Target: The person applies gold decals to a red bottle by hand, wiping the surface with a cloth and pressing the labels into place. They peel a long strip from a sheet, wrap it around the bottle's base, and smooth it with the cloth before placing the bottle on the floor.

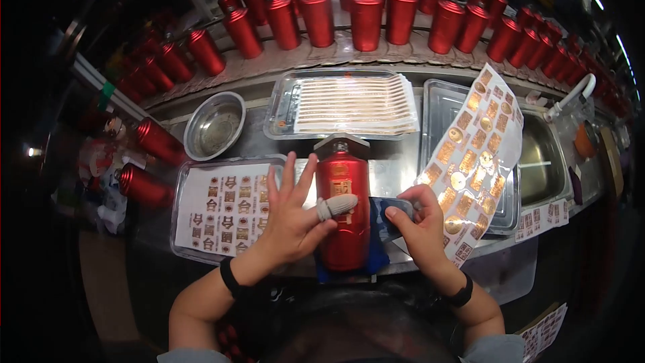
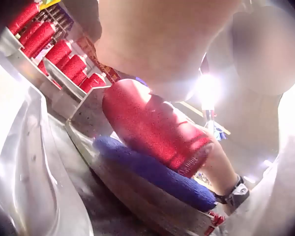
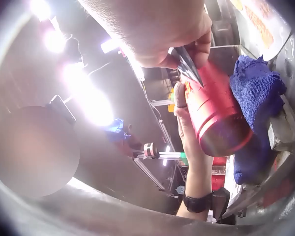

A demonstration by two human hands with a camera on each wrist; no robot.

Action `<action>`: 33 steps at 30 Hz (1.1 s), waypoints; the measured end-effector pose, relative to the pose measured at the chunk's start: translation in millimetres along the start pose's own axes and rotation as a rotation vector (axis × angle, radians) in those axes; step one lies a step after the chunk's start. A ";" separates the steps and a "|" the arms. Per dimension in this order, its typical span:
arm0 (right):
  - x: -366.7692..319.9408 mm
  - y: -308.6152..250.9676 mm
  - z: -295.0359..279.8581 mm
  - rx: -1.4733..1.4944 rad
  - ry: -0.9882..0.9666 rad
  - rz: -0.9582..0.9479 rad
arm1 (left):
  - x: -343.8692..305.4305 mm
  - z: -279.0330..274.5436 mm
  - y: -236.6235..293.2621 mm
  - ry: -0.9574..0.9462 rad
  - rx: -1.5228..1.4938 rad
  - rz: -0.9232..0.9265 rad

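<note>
The left hand, fingers spread, touches the bottle; the right hand pinches a scraper, whose corner could scratch the label if pressed hard

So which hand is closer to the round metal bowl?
The left hand, reaching across the red bottle from the bowl side; the right hand is past the bottle.

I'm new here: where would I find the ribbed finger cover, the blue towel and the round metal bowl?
Ribbed finger cover [image 1: 340,206]: head view, on its middle.
Blue towel [image 3: 257,88]: right wrist view, on its upper folds.
Round metal bowl [image 1: 213,133]: head view, on its inner bottom.
</note>
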State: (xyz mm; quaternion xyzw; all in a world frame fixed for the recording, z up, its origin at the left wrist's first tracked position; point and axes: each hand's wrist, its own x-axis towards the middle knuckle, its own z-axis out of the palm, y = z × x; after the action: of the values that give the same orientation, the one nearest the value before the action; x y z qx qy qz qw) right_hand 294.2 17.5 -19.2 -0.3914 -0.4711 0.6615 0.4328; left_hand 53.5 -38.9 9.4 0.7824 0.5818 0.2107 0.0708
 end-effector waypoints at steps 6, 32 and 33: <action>-4.5 -6.7 1.5 0.037 0.025 0.023 | 11.1 -1.3 -5.6 -0.004 -0.026 0.024; 3.6 -7.1 14.9 -0.142 -0.051 -0.113 | 37.7 10.9 -27.5 0.102 -0.116 -0.068; 4.0 -5.8 12.5 -0.195 -0.063 -0.176 | 42.5 12.9 -25.9 0.116 -0.149 -0.061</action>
State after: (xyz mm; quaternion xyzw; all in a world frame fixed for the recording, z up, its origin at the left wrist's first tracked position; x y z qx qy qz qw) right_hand 282.5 18.8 -10.9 -0.3679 -0.5788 0.5840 0.4342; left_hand 46.0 10.9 -0.9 0.7434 0.5912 0.2959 0.1014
